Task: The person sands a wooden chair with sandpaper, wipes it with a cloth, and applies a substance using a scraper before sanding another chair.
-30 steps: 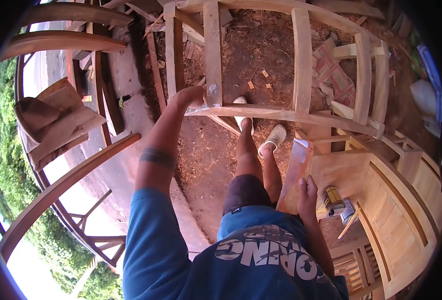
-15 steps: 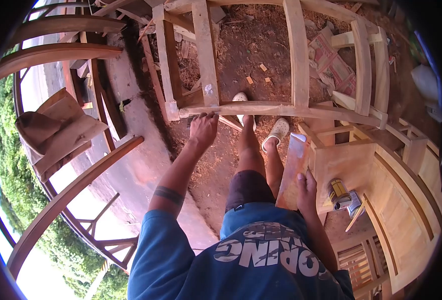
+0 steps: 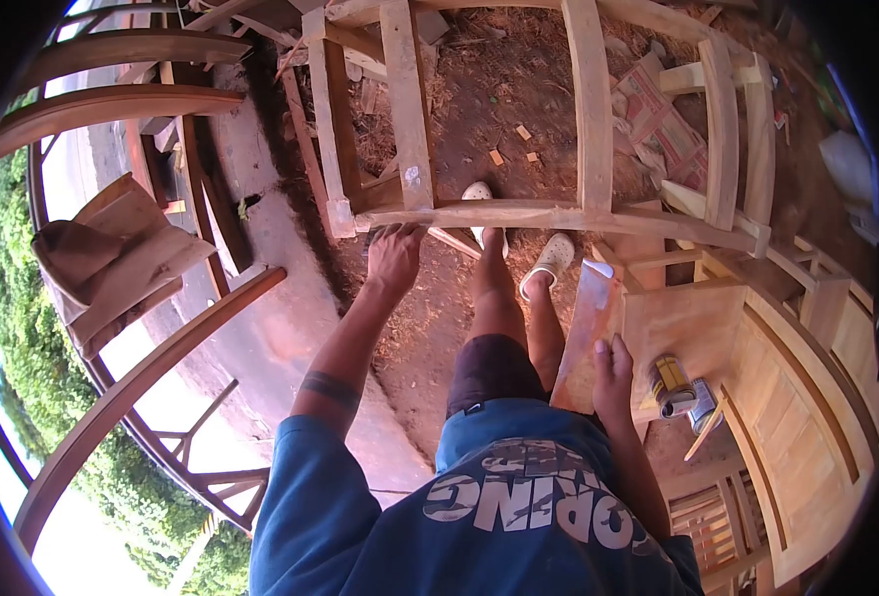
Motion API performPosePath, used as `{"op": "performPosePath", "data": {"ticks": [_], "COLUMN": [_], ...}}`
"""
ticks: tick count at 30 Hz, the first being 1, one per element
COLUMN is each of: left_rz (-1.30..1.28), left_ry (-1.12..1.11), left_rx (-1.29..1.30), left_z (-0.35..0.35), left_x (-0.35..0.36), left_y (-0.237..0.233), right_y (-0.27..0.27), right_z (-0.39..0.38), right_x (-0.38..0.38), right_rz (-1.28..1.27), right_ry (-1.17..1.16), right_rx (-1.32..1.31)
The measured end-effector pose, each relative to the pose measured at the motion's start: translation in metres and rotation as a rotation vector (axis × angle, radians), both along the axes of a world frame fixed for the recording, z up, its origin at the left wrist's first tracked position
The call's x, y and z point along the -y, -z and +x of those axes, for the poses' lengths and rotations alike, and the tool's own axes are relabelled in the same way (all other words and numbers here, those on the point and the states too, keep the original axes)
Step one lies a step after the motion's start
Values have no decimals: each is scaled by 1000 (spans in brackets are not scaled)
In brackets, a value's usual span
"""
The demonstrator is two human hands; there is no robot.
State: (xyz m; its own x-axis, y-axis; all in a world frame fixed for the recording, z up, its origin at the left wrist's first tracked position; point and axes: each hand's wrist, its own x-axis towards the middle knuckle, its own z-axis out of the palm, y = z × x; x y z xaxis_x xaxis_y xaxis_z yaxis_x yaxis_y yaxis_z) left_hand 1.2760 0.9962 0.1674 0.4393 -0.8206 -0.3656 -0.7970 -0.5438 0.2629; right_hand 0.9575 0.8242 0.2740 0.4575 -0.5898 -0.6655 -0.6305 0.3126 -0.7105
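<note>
My left hand [image 3: 395, 256] is closed at the near rail [image 3: 499, 214] of a pale wooden frame, close to its left corner. A small dark edge shows beside the fingers; what they grip is mostly hidden. Whitish patches mark the frame's left corner and one crosspiece [image 3: 412, 119]. My right hand [image 3: 613, 375] grips the side of a flat board [image 3: 586, 333], held tilted beside my leg. A dab of white paste [image 3: 598, 269] lies at the board's far end.
To the right stand a wooden panel piece [image 3: 807, 397] and two cans [image 3: 670, 382], with a stick [image 3: 706, 429] across one. Dark curved beams [image 3: 142, 407] and a draped brown sheet [image 3: 112, 248] are at left. Wood scraps [image 3: 497, 157] lie on the dirt beyond the rail.
My left hand has slid slightly left along the near rail. My right hand and the board have shifted a little to the right, with the board still held.
</note>
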Motion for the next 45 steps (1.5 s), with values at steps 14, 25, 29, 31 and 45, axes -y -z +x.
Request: {"op": "performPosePath", "data": {"ticks": [14,25,29,31,45], "left_rz": [317,-52,151,117,387], "left_ry": [52,10,-1,-76,-110], "left_rx": [-100,62,-74,-87,-265], "left_z": [44,4,4,20,20], "left_x": [36,-3,-31,-26,-44], "left_y": [5,6,8,2,7], "right_y": [2,15,13,6,-2], "right_z": [-2,-15,-5,1,-17], "right_x": [5,1,-8,-7,-9], "right_rz": [-12,-6,-52,-99,-99], "right_ry": [18,12,-4,-31,25], "right_rx": [40,-10,42,59,72]}}
